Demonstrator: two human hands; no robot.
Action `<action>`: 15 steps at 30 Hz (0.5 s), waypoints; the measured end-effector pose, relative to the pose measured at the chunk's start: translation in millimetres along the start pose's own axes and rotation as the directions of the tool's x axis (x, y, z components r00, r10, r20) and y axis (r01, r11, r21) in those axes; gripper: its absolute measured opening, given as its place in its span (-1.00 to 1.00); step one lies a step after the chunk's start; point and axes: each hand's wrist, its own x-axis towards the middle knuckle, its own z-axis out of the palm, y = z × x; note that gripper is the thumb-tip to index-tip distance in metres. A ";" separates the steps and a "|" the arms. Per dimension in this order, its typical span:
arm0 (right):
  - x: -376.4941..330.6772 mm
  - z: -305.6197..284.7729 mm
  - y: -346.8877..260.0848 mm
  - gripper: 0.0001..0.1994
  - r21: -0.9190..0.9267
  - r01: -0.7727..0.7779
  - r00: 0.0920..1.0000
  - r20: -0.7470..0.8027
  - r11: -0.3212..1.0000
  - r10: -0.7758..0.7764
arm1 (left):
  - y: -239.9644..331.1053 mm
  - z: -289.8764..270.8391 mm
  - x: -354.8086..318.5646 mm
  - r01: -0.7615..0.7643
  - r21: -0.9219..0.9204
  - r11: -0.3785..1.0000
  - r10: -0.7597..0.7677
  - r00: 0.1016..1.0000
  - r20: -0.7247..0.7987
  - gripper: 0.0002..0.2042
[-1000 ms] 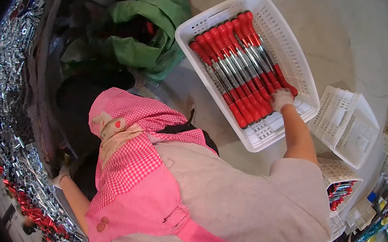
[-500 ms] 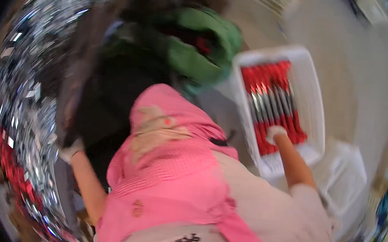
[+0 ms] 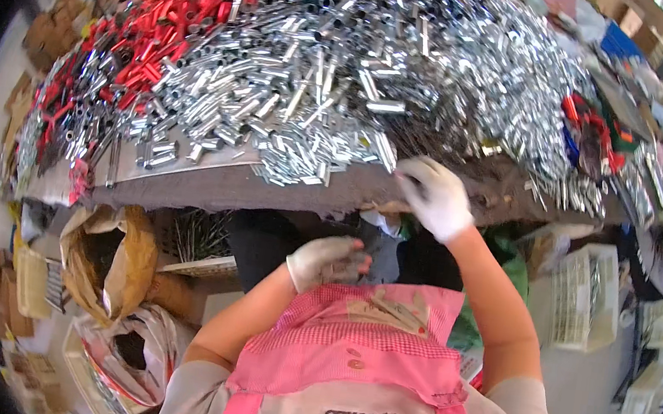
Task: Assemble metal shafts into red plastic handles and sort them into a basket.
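Up top, from ten to two o'clock, a heap of shiny metal tubes [image 3: 383, 71] covers the table [image 3: 208, 187], with red-capped ones [image 3: 164, 17] bunched at eleven. Brown paper sacks [image 3: 111, 262] slump at eight o'clock; a white slatted basket [image 3: 587, 299] stands at three. Both hands wear thin white gloves. The right hand [image 3: 433, 195] rests at the table's edge just below the tubes, fingers curled together; whether it pinches one I cannot tell. The left hand [image 3: 328, 261] is loosely fisted above the pink checked apron [image 3: 364, 337].
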 end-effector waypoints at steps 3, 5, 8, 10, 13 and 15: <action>87.2 66.4 0.3 -0.79 -0.172 0.248 0.969 0.056 0.953 -0.242 | 22.7 10.5 -15.3 -0.055 0.213 0.976 0.039 0.996 0.079 -0.61; 125.7 102.3 -2.2 -0.70 -0.424 0.330 0.935 0.269 0.844 -0.230 | 38.8 7.4 -19.0 -0.283 0.407 0.868 0.270 0.958 0.091 -0.63; 147.4 128.2 20.0 -0.72 -0.421 0.440 0.877 0.390 0.793 -0.280 | 74.9 3.7 -27.0 -0.497 0.442 0.747 0.565 0.824 -0.028 -0.69; 155.3 118.0 14.4 -0.72 -0.346 0.381 0.905 0.330 0.858 -0.268 | 95.8 1.4 -24.5 -0.535 0.475 0.698 0.677 0.709 -0.196 -0.78; 147.5 77.1 13.2 -0.89 -0.007 0.018 0.940 -0.340 1.000 -0.019 | 128.4 6.7 5.9 -0.499 0.692 0.522 0.777 0.612 -0.145 -0.82; 130.6 37.6 14.3 -0.87 0.284 -0.064 0.890 -0.418 0.957 0.184 | 153.5 28.1 35.3 -0.446 0.872 0.202 0.819 0.565 0.099 -0.77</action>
